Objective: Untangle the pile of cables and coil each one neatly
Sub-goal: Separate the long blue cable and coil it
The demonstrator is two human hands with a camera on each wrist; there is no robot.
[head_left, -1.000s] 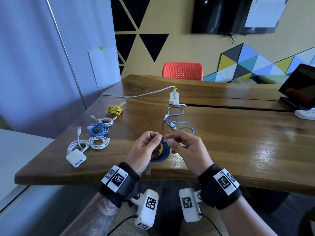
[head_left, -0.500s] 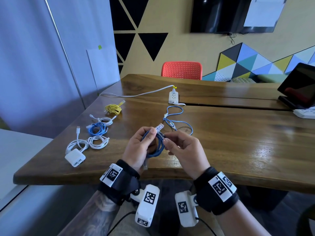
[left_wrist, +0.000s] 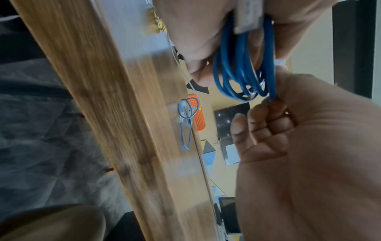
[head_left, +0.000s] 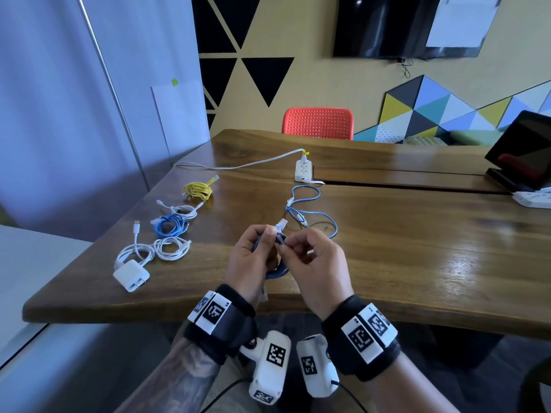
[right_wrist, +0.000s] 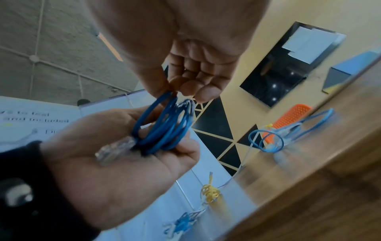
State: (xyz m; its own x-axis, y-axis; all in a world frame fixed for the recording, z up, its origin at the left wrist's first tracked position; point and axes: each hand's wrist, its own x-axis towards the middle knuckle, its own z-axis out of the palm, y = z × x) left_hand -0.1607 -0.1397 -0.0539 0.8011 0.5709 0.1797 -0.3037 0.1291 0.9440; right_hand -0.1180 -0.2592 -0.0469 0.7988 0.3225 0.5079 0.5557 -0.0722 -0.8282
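Far left on the worktop (head_left: 417,263): white charger (head_left: 131,275) with its white cable (head_left: 134,253) looped beside it, next to a second white coil (head_left: 172,248). Behind these, a blue coil (head_left: 170,225), another white cable (head_left: 180,208), and a yellow coil (head_left: 198,190), all in a row along the left edge, well apart from the hands.

Centre, above the near edge of the worktop: left hand (head_left: 250,263) holds a dark blue cable coil (right_wrist: 164,128) with fingers curled through and round the loops. One clear plug (right_wrist: 115,150) lies across the left palm; another clear plug (head_left: 281,225) sticks up above the left thumb. Grip: closed round the coil.

Right hand (head_left: 319,266) touches the coil from the right. Thumb and fingertips (left_wrist: 274,104) pinch one strand of the blue cable at the edge of the loops. Grip: narrow pinch on the cable.

Beyond the hands, a light blue cable (head_left: 310,210) lies loose and uncoiled on the worktop. Behind it, a white power strip (head_left: 303,170). Far right edge: dark tablet on a stand (head_left: 521,150).
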